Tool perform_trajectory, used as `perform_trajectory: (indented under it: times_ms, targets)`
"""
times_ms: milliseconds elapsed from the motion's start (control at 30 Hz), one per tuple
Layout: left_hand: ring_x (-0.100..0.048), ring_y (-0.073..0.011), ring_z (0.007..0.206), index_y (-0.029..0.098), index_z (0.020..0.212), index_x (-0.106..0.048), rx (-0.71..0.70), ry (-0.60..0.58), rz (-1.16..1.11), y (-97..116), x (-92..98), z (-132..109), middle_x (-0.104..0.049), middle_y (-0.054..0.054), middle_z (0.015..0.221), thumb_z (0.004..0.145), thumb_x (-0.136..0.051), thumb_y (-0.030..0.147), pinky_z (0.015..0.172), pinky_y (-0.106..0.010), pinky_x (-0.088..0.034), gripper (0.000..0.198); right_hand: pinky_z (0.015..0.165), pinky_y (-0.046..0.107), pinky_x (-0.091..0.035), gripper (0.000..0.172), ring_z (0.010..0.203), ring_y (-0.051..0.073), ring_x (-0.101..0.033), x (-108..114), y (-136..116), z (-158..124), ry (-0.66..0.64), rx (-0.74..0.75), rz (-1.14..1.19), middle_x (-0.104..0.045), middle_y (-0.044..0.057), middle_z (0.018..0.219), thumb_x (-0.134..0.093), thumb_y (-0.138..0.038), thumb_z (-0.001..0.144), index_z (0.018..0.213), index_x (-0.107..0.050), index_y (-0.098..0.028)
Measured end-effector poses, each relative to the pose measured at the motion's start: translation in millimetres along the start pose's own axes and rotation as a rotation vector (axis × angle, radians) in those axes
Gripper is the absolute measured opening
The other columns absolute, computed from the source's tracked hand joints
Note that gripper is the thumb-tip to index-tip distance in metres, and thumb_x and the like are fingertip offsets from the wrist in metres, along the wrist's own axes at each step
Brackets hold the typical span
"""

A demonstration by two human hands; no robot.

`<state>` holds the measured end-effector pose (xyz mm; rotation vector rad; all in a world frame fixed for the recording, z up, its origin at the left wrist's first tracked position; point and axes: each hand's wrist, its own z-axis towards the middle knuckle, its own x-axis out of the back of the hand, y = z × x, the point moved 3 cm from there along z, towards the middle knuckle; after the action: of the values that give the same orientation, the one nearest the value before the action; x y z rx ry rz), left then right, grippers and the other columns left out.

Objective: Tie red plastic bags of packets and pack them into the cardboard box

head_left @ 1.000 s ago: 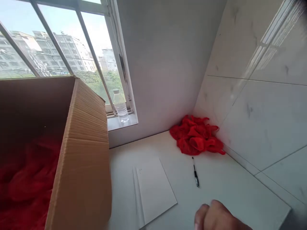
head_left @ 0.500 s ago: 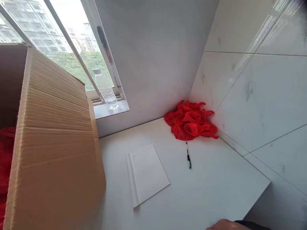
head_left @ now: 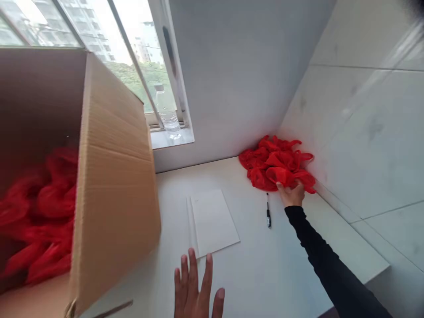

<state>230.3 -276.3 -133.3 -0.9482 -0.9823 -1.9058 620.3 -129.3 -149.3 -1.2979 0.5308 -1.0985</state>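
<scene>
In the corner at the back right of the white table lies a crumpled pile of red mesh fabric (head_left: 278,161). My right hand (head_left: 292,193) reaches its front edge, thumb and fingers closed on a bit of the red material. Fingers spread and holding nothing, my left hand (head_left: 195,289) is over the table at the bottom centre, just in front of a white booklet (head_left: 215,223). A black pen (head_left: 268,217) lies between the booklet and my right hand, its cap end apart from my fingers.
A tall open cardboard box (head_left: 115,194) stands at the left with more red mesh (head_left: 49,212) inside. A clear bottle (head_left: 168,112) is on the windowsill (head_left: 172,140). Tiled wall (head_left: 374,145) borders the table (head_left: 258,274) on the right.
My right hand has moved up from the bottom edge to the red pile and closed on it. My left hand has come into view. The view has shifted left, showing more of the box.
</scene>
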Motion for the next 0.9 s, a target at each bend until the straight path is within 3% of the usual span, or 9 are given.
perform_trajectory:
  times_ms: [133,267,333,400,467,567,667,767,900]
  targets:
    - [-0.012,-0.0377,0.151,0.024,0.158,-0.015,-0.03,-0.139,0.054,23.2,8.2,0.8,-0.008,-0.014,0.166,0.097,-0.043,0.017,0.117,-0.064,-0.024,0.068,0.095,0.05,-0.048,0.033,0.097,0.023,-0.063,11.5,23.7,10.0,-0.082,-0.046,-0.076,-0.065,0.008,0.103,-0.063,-0.043,0.089,0.112,-0.061,-0.019]
    - [-0.01,-0.0352,0.152,0.027,0.155,-0.029,0.084,-0.155,-0.146,21.8,12.3,-3.1,-0.013,-0.009,0.166,0.098,-0.045,0.02,0.121,-0.061,-0.015,0.06,0.092,0.058,-0.047,0.036,0.094,0.034,-0.062,28.7,4.5,12.5,-0.094,-0.014,-0.058,-0.065,0.008,0.097,-0.066,-0.056,0.08,0.102,-0.061,-0.029]
    - [-0.017,-0.033,0.151,0.03,0.142,-0.052,0.251,-0.145,-0.465,15.3,14.5,-3.2,-0.029,-0.004,0.162,0.101,-0.041,0.026,0.122,-0.06,-0.013,0.043,0.085,0.057,-0.049,0.034,0.084,0.034,-0.062,37.2,-11.6,2.2,-0.138,0.019,-0.01,-0.063,0.004,0.091,-0.066,-0.061,0.077,0.098,-0.059,-0.035]
    - [-0.034,-0.0327,0.145,0.028,0.12,-0.072,0.516,-0.153,-0.939,6.9,15.1,-1.1,-0.053,-0.007,0.148,0.104,-0.031,0.037,0.122,-0.059,-0.015,0.045,0.078,0.052,-0.052,0.032,0.075,0.028,-0.06,44.3,-26.5,-17.8,-0.225,0.048,0.044,-0.061,0.0,0.087,-0.067,-0.059,0.078,0.098,-0.057,-0.036]
    - [-0.045,-0.0328,0.139,0.027,0.119,-0.073,0.746,-0.137,-1.447,1.5,15.7,3.3,-0.062,-0.008,0.138,0.103,-0.03,0.043,0.121,-0.06,-0.021,0.048,0.074,0.045,-0.052,0.031,0.071,0.024,-0.058,49.3,-37.8,-45.4,-0.353,0.054,0.081,-0.059,-0.001,0.086,-0.067,-0.056,0.08,0.1,-0.057,-0.035]
    - [-0.043,-0.0298,0.14,0.03,0.141,-0.054,0.839,-0.078,-1.904,-2.2,18.6,11.7,-0.053,-0.006,0.148,0.098,-0.046,0.029,0.12,-0.054,-0.028,0.043,0.069,0.037,-0.05,0.03,0.071,0.02,-0.06,52.7,-47.3,-92.8,-0.577,0.015,0.096,-0.06,0.0,0.084,-0.069,-0.052,0.081,0.097,-0.059,-0.029]
    - [-0.039,-0.0267,0.143,0.027,0.14,-0.056,0.858,-0.071,-1.964,-4.4,16.0,12.3,-0.049,-0.006,0.151,0.094,-0.051,0.017,0.121,-0.046,-0.027,0.047,0.075,0.036,-0.051,0.03,0.082,0.02,-0.063,50.9,-51.4,-136.5,-0.777,-0.053,0.103,-0.064,0.001,0.091,-0.068,-0.051,0.083,0.099,-0.059,-0.026]
    - [-0.044,-0.0275,0.14,0.026,0.14,-0.055,0.872,-0.072,-1.887,-5.9,9.6,7.3,-0.052,-0.009,0.149,0.096,-0.052,0.021,0.12,-0.047,-0.03,0.045,0.084,0.036,-0.049,0.026,0.089,0.019,-0.061,43.1,-57.6,-171.6,-0.994,-0.038,0.079,-0.065,0.001,0.098,-0.063,-0.048,0.089,0.102,-0.058,-0.026]
    - [-0.05,-0.0291,0.133,0.026,0.14,-0.054,0.815,-0.167,-1.496,-5.2,0.2,-0.6,-0.059,-0.01,0.139,0.096,-0.056,0.033,0.113,-0.049,-0.039,0.044,0.078,0.035,-0.047,0.016,0.078,0.016,-0.056,32.4,-69.0,-204.2,-1.209,0.067,0.045,-0.063,-0.001,0.09,-0.056,-0.041,0.094,0.098,-0.057,-0.026]
